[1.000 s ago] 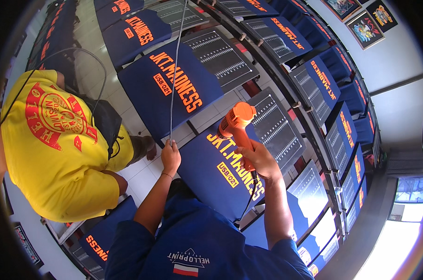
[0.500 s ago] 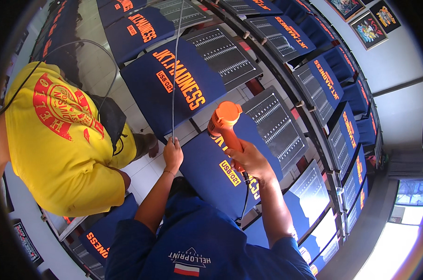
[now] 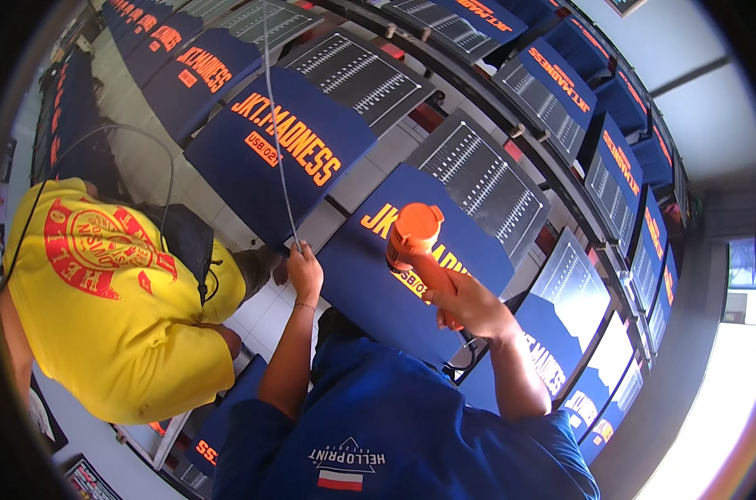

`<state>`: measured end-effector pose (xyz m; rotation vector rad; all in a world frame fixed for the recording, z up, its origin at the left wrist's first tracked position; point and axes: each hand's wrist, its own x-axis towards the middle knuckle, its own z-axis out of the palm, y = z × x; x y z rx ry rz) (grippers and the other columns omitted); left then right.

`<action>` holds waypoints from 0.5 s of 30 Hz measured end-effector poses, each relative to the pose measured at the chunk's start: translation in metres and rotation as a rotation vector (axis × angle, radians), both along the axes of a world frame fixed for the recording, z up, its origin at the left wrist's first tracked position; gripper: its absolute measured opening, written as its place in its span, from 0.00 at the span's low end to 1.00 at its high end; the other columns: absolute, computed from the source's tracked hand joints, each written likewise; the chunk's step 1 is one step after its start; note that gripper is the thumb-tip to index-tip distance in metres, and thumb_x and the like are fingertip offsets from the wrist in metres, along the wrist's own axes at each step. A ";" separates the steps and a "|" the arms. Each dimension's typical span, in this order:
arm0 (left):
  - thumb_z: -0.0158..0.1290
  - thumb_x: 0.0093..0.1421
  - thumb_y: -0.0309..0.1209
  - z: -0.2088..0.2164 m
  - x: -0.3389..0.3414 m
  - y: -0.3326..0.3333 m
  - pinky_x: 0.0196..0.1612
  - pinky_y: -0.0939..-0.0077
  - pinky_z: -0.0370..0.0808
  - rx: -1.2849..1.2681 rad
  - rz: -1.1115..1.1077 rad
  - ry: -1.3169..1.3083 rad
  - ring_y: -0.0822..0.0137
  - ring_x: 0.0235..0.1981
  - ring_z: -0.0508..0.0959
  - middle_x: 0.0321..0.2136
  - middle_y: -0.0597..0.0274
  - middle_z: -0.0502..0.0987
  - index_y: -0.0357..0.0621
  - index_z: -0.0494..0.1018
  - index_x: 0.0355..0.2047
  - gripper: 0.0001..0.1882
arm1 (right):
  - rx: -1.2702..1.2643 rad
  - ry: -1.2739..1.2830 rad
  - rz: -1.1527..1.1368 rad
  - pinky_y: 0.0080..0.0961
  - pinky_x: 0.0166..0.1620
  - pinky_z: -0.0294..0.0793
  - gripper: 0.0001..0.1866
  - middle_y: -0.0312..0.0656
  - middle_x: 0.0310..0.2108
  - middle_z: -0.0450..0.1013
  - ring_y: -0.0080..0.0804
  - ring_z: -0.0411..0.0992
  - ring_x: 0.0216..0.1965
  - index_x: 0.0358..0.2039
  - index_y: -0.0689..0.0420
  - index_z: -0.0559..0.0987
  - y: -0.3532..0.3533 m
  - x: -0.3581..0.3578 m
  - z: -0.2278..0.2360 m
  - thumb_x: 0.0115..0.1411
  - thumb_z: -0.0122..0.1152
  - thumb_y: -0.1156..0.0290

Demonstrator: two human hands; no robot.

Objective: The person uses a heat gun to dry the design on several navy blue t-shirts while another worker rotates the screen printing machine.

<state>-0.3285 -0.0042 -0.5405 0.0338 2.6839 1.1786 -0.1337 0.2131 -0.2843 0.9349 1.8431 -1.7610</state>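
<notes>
In my right hand [image 3: 476,307] is an orange heat gun [image 3: 418,227], gripped by its handle, with its dark nozzle end pointing down. It is over a dark blue fabric panel [image 3: 357,287] that bears orange lettering and lies on a black board [image 3: 478,167] with white ruler marks. A dark cord [image 3: 461,363] hangs below the handle. My left hand [image 3: 305,275] is closed around a thin grey cable [image 3: 280,158], which stretches up past the neighbouring blue panel [image 3: 253,196]. The gap between nozzle and fabric cannot be judged.
A person in a yellow shirt [image 3: 95,317] stands close on my left, with a thin loop of cable [image 3: 168,158] by them. Rows of similar boards with blue panels fill both sides. A dark metal rail [image 3: 553,154] runs between rows on the right. Pale tiled floor [image 3: 265,308] shows between.
The view has shifted, with my body turned slightly. The heat gun has moved a little down over the same panel, covering other letters. Both hands keep their holds.
</notes>
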 end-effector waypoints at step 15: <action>0.38 0.73 0.42 -0.004 0.001 -0.004 0.52 0.53 0.74 0.036 -0.018 0.058 0.37 0.46 0.79 0.42 0.34 0.80 0.26 0.75 0.45 0.26 | 0.015 0.101 -0.181 0.20 0.25 0.71 0.17 0.38 0.21 0.73 0.22 0.73 0.22 0.46 0.65 0.74 -0.036 0.034 -0.006 0.66 0.61 0.63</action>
